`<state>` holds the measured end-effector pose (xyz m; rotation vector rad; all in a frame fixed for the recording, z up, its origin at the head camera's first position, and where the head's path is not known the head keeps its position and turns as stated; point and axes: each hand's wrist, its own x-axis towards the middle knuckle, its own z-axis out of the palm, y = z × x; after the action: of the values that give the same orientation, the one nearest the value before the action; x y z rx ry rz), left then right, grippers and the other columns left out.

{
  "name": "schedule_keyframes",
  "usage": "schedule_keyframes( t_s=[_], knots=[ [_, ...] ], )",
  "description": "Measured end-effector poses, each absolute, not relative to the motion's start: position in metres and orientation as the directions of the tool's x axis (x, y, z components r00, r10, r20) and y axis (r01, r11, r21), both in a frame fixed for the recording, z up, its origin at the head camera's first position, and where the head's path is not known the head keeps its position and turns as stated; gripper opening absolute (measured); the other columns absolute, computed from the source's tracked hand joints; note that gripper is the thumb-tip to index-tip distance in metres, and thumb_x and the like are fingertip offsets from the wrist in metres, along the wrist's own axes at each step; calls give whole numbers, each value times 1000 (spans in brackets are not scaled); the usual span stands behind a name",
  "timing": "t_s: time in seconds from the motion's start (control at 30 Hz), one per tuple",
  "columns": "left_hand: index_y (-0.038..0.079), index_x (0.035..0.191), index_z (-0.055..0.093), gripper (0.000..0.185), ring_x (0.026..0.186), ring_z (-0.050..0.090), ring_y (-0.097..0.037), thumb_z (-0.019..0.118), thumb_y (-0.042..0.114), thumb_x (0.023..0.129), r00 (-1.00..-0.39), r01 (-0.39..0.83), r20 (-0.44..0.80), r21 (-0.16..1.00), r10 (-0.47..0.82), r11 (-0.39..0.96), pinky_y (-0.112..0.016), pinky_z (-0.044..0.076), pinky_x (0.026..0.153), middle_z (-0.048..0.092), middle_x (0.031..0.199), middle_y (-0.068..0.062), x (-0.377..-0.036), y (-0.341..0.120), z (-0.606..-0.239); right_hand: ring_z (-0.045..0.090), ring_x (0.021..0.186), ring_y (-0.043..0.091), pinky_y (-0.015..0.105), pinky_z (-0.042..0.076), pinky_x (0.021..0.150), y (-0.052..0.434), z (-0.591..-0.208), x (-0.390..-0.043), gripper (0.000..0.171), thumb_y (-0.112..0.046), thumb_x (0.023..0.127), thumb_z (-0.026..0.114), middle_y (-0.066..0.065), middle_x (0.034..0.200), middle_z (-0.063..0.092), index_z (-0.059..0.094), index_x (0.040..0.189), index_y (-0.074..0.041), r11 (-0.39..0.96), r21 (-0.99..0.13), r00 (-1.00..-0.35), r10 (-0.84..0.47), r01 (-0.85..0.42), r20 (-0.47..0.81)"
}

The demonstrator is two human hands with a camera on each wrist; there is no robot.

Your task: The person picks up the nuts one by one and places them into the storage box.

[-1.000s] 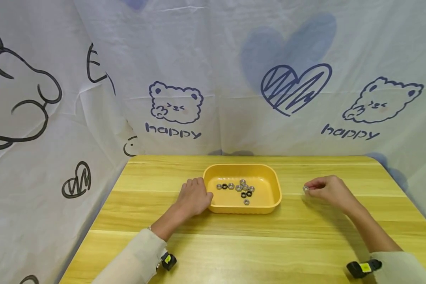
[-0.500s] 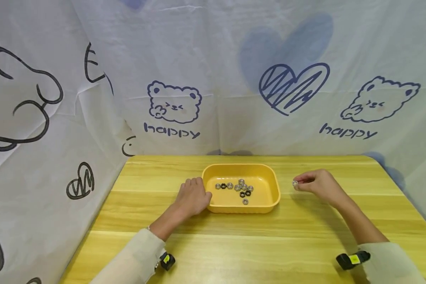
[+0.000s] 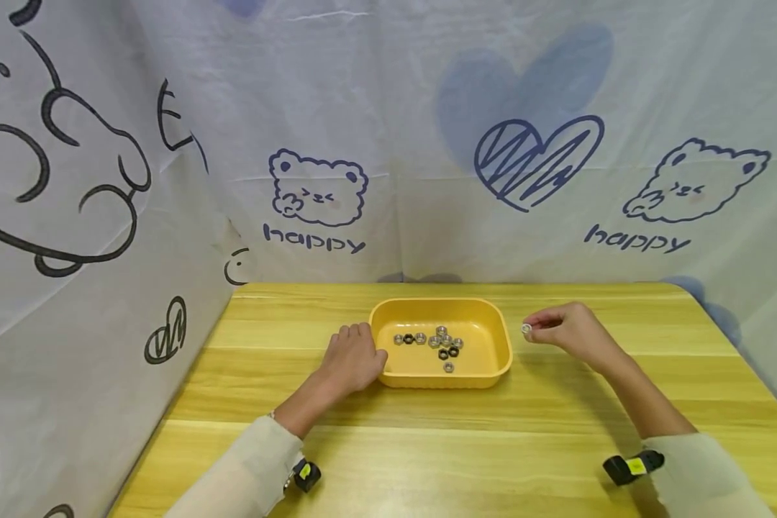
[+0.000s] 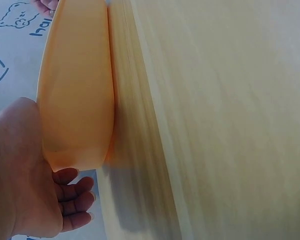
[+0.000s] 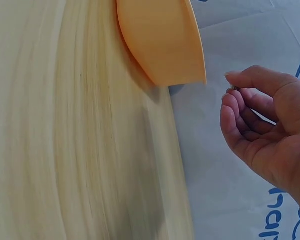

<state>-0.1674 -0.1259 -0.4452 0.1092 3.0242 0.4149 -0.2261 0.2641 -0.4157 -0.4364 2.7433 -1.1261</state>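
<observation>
Wooden tabletop (image 3: 427, 446): right hand (image 3: 566, 331), pinching a nut (image 3: 526, 329), has drifted closer to the yellow tray (image 3: 501, 356); left hand (image 3: 352, 357) stays resting against the tray's left wall, fingers loosely curled.

Yellow tray (image 3: 501, 360), silver and black nuts (image 3: 435, 343)

The left hand (image 4: 20, 175) rests against the near end of the yellow tray (image 4: 75, 85), fingers loosely curled below its rounded wall. The tray sits on the pale wooden counter (image 4: 225, 120); printed cloth (image 4: 10, 45) lies beyond.
</observation>
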Motion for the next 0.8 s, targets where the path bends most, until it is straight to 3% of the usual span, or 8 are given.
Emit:
schedule_keyframes(
  t_s=[0.8],
  knots=[
    [-2,111,51,37,91,45,-30,47,33,98,-996,61,-44,275,76,959,-43,40,86,52,97,-13,-165,-125,-450,72,89,13,21,57,75,233,-422,-233,32,-21,89,80,12,103,79,78,115,-2,580,-784,-934,-357,-220,-2]
  ],
)
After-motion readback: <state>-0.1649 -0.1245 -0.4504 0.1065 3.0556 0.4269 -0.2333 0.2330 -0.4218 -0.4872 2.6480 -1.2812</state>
